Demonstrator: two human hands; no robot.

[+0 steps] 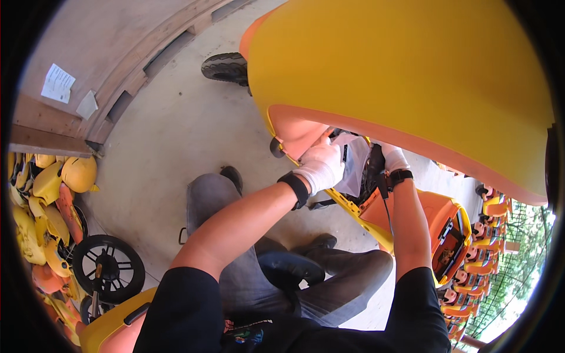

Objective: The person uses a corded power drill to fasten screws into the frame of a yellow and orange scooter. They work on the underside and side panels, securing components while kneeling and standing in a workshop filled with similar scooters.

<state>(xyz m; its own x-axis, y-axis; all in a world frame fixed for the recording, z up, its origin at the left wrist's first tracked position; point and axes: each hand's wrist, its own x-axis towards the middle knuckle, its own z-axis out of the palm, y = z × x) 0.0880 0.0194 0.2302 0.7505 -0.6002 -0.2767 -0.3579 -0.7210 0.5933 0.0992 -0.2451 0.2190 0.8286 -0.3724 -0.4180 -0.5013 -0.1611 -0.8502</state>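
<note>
My left hand (pixel 322 167), in a white glove with a black band at the wrist, is curled closed at the opening in an orange and yellow vehicle body (pixel 297 132). What its fingers hold, if anything, I cannot make out. Right beside it, a translucent plastic sheet or bag (pixel 355 165) lies in the opening among dark parts. My right hand (pixel 393 157), also gloved and banded, reaches in on the other side of the plastic; its fingers are hidden under the large yellow shell (pixel 400 70). A black cable (pixel 385 200) hangs by the right wrist.
A black tyre (pixel 226 68) shows under the shell. At the left are piled yellow panels (pixel 47 206), a spoked black wheel (pixel 109 267) and a wooden pallet wall (pixel 88 65). On the right stand an open orange compartment (pixel 450 247) and a row of yellow-orange vehicles (pixel 479 259).
</note>
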